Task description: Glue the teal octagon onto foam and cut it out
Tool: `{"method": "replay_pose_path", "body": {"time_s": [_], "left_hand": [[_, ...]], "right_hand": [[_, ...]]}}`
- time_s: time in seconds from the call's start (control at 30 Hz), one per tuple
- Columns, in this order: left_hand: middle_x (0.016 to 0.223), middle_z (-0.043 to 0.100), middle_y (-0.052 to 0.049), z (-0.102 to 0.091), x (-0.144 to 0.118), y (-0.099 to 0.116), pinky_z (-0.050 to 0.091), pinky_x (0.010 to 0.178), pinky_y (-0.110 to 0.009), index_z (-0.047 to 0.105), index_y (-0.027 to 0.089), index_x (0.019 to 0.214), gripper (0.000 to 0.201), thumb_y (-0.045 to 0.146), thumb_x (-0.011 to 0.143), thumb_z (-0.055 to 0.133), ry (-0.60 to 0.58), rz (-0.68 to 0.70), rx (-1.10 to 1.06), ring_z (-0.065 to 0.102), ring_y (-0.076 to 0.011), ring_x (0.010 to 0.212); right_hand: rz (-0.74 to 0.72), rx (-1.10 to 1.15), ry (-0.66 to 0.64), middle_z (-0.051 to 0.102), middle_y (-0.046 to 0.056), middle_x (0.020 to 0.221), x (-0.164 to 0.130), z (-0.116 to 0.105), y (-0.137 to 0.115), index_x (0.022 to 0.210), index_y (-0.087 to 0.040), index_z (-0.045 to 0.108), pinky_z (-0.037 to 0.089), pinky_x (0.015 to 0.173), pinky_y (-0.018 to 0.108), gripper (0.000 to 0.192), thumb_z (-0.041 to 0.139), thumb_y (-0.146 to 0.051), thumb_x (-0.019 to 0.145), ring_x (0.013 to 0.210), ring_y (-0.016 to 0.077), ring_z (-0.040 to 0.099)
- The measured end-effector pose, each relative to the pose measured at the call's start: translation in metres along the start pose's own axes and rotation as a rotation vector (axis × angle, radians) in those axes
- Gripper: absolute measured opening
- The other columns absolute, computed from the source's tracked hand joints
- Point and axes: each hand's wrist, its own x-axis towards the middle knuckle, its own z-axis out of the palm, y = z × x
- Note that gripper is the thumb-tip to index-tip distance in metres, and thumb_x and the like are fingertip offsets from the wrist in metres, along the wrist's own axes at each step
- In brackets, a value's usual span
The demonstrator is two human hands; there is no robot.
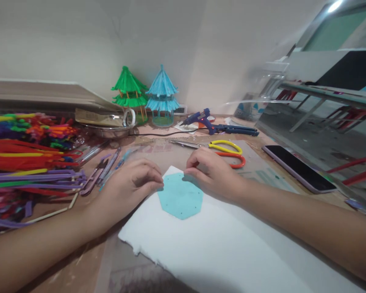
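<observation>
On the white foam sheet [219,248], both hands, left [131,185] and right [212,173], pinch the cut teal hexagon's [180,197] upper corners with curled fingers; nothing stands on it yet.

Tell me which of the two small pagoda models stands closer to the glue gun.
The blue pagoda: it stands right of the green pagoda, on the side toward the glue gun.

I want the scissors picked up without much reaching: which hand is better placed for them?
The right hand, probably. The scissors lie just beyond its knuckles, while the left hand rests at the far edge of the blue paper piece.
</observation>
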Motion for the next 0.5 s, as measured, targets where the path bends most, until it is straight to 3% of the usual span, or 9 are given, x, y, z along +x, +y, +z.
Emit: {"method": "replay_pose_path", "body": {"time_s": [0.27, 0.4, 0.5], "left_hand": [[0.082, 0.073, 0.002, -0.0017, -0.001, -0.0015, 0.052, 0.073, -0.029, 0.07, 0.023, 0.083, 0.02, 0.03, 0.094, 0.055, -0.011, 0.007, 0.057, 0.066, -0.0165, 0.079], [0.079, 0.068, -0.001, -0.001, 0.0002, -0.0027, 0.049, 0.077, -0.033, 0.066, 0.02, 0.075, 0.029, 0.034, 0.096, 0.051, 0.0, 0.046, 0.118, 0.063, -0.0182, 0.08], [0.09, 0.068, -0.005, 0.002, 0.0009, -0.0051, 0.048, 0.08, -0.036, 0.073, 0.019, 0.088, 0.027, 0.031, 0.096, 0.05, -0.037, 0.123, 0.202, 0.062, -0.0209, 0.089]], "right_hand": [[-0.079, -0.006, -0.043, 0.063, 0.003, 0.076, 0.0004, -0.0003, 0.0029, 0.08, -0.018, 0.06, 0.042, 0.07, 0.031, 0.017, 0.056, -0.02, 0.097, 0.075, 0.0175, 0.054], [-0.154, -0.045, -0.053, 0.063, 0.005, 0.078, 0.0004, 0.0, 0.0046, 0.092, -0.016, 0.07, 0.043, 0.07, 0.031, 0.023, 0.049, -0.007, 0.094, 0.077, 0.0176, 0.055], [-0.213, -0.069, -0.084, 0.06, 0.005, 0.077, -0.0006, 0.0004, 0.0054, 0.094, -0.018, 0.075, 0.043, 0.068, 0.031, 0.031, 0.048, -0.002, 0.09, 0.076, 0.0179, 0.053]]}}
